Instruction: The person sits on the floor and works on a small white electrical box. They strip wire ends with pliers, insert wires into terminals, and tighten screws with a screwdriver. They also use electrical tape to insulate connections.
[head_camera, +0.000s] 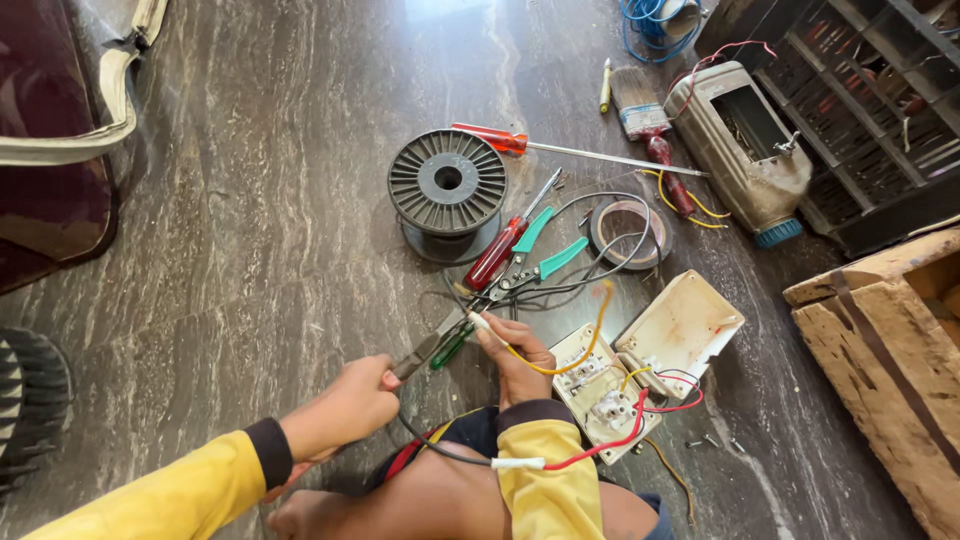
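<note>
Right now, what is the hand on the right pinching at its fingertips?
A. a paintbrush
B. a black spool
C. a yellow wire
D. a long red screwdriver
C: the right hand pinches the end of the yellow wire, which loops over to the open switch box; the left hand holds pliers up against that end.

A dark-jawed pair of pliers (425, 350) is held in the left hand (345, 405) over the dark streaked stone floor (260, 200). A yellow insulated wire (585, 345) is pinched by the right hand (515, 355), beside an opened cream plastic switch box (640, 360). A black plastic wire spool (447, 182) is seen beyond.
</note>
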